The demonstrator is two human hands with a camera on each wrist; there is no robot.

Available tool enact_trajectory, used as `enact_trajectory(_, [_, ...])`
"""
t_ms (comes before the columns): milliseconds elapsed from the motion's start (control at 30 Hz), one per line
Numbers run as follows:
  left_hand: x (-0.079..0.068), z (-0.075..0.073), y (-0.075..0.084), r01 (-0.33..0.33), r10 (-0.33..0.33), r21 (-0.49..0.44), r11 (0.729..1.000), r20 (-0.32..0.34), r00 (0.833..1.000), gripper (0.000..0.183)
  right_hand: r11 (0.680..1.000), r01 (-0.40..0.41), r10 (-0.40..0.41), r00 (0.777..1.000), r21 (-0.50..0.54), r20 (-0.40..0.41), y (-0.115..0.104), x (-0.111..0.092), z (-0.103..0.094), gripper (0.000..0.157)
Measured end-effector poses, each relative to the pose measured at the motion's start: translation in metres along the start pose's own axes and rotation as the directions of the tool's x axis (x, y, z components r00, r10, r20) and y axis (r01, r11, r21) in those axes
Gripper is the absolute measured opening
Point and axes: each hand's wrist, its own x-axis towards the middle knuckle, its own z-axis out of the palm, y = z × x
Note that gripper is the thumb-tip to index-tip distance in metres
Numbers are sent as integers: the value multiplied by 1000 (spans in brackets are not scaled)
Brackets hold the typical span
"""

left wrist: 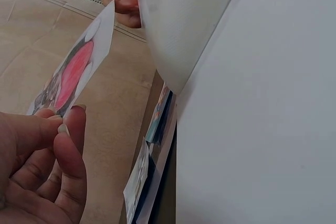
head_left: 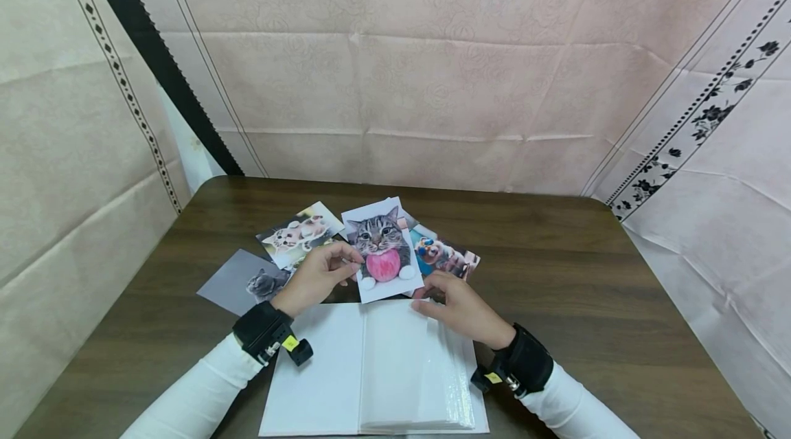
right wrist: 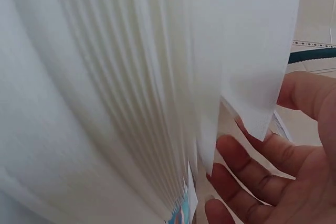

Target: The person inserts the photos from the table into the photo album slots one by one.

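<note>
My left hand (head_left: 321, 275) pinches the left edge of a picture card (head_left: 378, 236) showing a tabby cat with a pink heart. The card stands tilted above the far edge of an open photo album (head_left: 320, 377) with clear-sleeved pages. Thumb and fingertips meet on the card's edge in the left wrist view. At the album's top right, my right hand (head_left: 460, 308) holds the corner of a white sleeve page (right wrist: 257, 56) between thumb and fingers, lifting it from the others. Its remaining fingers rest near the stacked page edges (right wrist: 121, 87).
Behind the album lie more picture cards: a white kitten card (head_left: 299, 234), a grey card with a dark animal (head_left: 237, 284), and a colourful card (head_left: 441, 257) partly under the cat card. They lie on a brown wooden table (head_left: 556, 253), with a patterned cloth (head_left: 432, 95) hanging behind.
</note>
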Motion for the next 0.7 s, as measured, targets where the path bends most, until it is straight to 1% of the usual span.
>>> enact_trajectory(100, [0, 0, 0, 9, -9, -8, 1000, 1, 1000, 12, 1000, -16, 16, 1000, 13, -7, -1, 0, 0, 24])
enact_trajectory(233, [1, 0, 1, 14, -14, -19, 1000, 1, 1000, 13, 998, -37, 38, 999, 46, -3, -2, 0, 0, 34])
enact_trajectory(333, [1, 1, 1, 12, -12, -27, 1000, 1, 1000, 13, 996, -58, 57, 998, 72, 8, 0, 0, -1, 38])
enact_trajectory(367, [1, 1, 1, 11, -11, -32, 999, 0, 1000, 13, 995, -62, 61, 998, 79, 11, 0, 0, -1, 38])
enact_trajectory(500, [1, 2, 1, 9, -9, -38, 999, 2, 1000, 14, 994, -66, 64, 998, 90, 17, 0, 0, -1, 29])
enact_trajectory(700, [0, 2, 1, 1, -1, -7, 1000, -1, 1000, 12, 998, -33, 34, 999, 57, -24, 2, 0, 2, 19])
